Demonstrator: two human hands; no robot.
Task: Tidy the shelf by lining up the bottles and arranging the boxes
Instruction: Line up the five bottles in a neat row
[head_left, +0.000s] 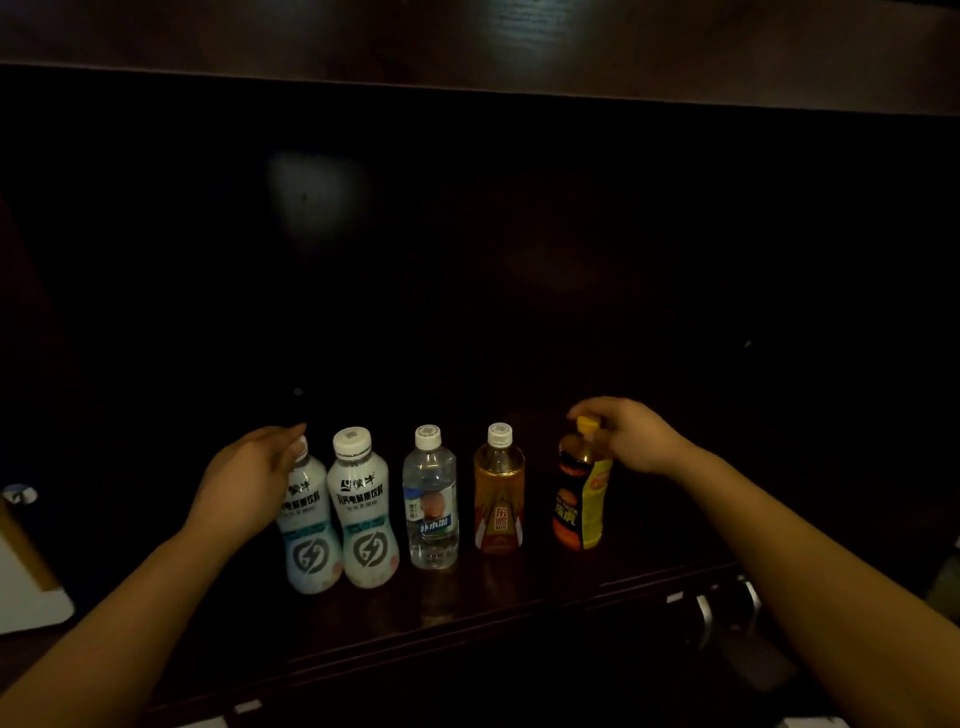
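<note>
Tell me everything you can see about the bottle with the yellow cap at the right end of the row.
The yellow-capped bottle stands upright on the dark wooden shelf, rightmost of five and set apart from its amber neighbour. It looks like plastic, holding dark liquid, wrapped in a black, orange and yellow label. The right hand grips its neck and cap from above.

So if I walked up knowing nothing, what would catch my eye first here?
Five drink bottles standing upright in a row on a dark shelf: two white ones at left, a clear one, an amber one, and a dark yellow-capped bottle at right. The left hand touches the leftmost white bottle; the right hand grips the yellow cap.
</note>
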